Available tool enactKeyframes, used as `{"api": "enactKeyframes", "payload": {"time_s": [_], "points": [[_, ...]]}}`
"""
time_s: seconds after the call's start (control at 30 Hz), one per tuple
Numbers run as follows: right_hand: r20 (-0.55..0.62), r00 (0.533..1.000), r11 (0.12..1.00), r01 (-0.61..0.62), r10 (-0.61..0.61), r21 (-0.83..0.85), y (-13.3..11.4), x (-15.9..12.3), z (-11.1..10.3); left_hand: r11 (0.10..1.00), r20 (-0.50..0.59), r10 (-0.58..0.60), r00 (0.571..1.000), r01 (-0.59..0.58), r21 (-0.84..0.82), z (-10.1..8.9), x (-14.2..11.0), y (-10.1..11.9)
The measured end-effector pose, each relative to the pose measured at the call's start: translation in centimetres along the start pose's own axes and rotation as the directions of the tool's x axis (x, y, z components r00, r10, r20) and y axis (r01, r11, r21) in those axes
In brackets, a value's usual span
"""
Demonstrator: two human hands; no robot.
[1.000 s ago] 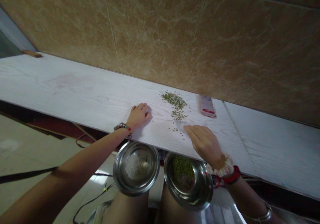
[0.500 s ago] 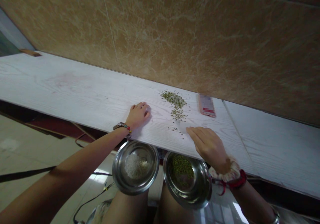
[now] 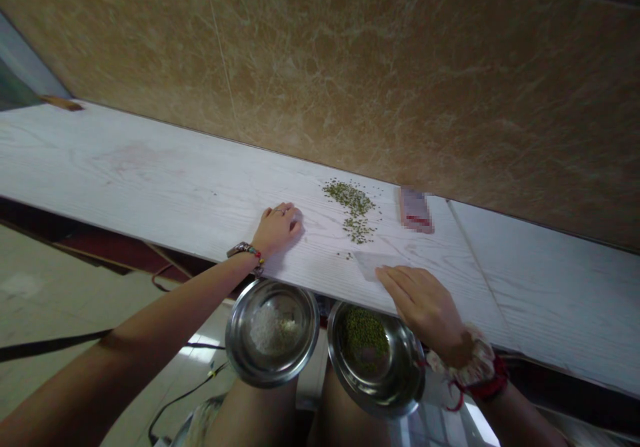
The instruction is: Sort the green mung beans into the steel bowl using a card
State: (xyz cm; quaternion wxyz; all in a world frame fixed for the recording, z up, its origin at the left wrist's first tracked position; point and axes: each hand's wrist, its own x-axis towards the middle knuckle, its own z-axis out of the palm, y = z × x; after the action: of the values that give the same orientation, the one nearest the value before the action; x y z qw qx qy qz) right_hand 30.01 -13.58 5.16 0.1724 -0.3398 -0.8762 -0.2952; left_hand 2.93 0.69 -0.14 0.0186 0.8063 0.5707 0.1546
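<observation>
My right hand (image 3: 419, 300) grips a flat translucent card (image 3: 370, 264), its edge against the white board near the front. Just beyond the card lies a loose patch of green mung beans (image 3: 356, 202) with some white grains among them. A few stray beans sit left of the card. My left hand (image 3: 278, 226) rests on the board left of the patch, fingers slightly bent and holding nothing. Below the board's edge, a steel bowl (image 3: 235, 350) on the left holds white grains like rice. Beside it, a second steel bowl (image 3: 407, 374) holds green mung beans.
A phone (image 3: 415, 210), partly blurred, lies right of the beans near the wall. The narrow white board (image 3: 165, 187) runs along a brown marbled wall (image 3: 310, 67). Both bowls are at my thighs. A black cable (image 3: 173, 404) hangs at lower left.
My right hand has drawn the card slightly toward the front edge and right, showing more of it. Fewer stray beans lie near the front. My left hand stays in place.
</observation>
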Motion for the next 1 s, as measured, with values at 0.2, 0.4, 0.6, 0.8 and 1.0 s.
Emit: {"api": "enactKeyframes", "payload": {"time_s": [0.2,0.4,0.6,0.8,1.0], "points": [[-0.039,0.998,0.999,-0.044,0.044,-0.021,0.2,0.3,0.0,1.000,0.013,-0.006,1.000,0.006,0.009,-0.2,0.0,0.1],[-0.015,0.999,0.999,-0.038,0.038,0.031,0.0,0.0,0.4,1.000,0.004,0.008,1.000,-0.008,0.020,-0.1,0.1,0.0],[-0.008,0.998,0.996,-0.058,0.058,0.067,0.3,-0.8,0.0,1.000,-0.007,0.013,1.000,-0.013,0.012,0.1,0.1,-0.2],[0.013,1.000,0.996,-0.009,0.008,0.085,0.5,-0.8,-0.3,1.000,0.003,0.001,1.000,-0.001,0.018,-0.1,0.1,0.0],[0.019,1.000,0.995,-0.005,0.003,0.098,0.0,-1.2,-0.7,1.000,-0.001,0.006,1.000,-0.006,0.012,0.0,0.1,-0.1]]}}
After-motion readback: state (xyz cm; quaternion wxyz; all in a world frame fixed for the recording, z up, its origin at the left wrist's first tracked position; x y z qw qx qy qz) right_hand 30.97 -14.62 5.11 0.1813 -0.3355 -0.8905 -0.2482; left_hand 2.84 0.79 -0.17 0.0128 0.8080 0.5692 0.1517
